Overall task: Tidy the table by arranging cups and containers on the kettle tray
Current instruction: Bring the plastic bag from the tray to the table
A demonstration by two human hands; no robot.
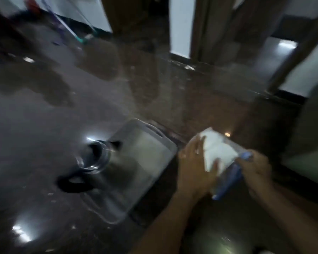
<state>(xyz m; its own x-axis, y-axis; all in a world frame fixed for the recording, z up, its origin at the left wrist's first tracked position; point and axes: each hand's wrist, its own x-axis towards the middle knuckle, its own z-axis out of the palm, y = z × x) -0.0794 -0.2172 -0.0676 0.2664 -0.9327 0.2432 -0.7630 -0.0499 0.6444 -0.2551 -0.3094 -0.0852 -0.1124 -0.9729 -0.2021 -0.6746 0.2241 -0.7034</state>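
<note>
The view is blurred by motion. A steel tray (pixel 151 142) lies on the dark table, with a metal kettle (pixel 97 156) and its black handle at the tray's left side. Right of the tray, both hands hold a clear container (pixel 220 153) with white contents and a blue lid, tilted in the air. My left hand (pixel 193 162) grips its left side. My right hand (pixel 255 171) grips the blue lid end.
The dark glossy tabletop (pixel 44 116) reflects lights. A doorway and white walls stand behind. A greenish round object (pixel 220 241) shows at the bottom edge, and a dark block (pixel 308 140) sits at the right.
</note>
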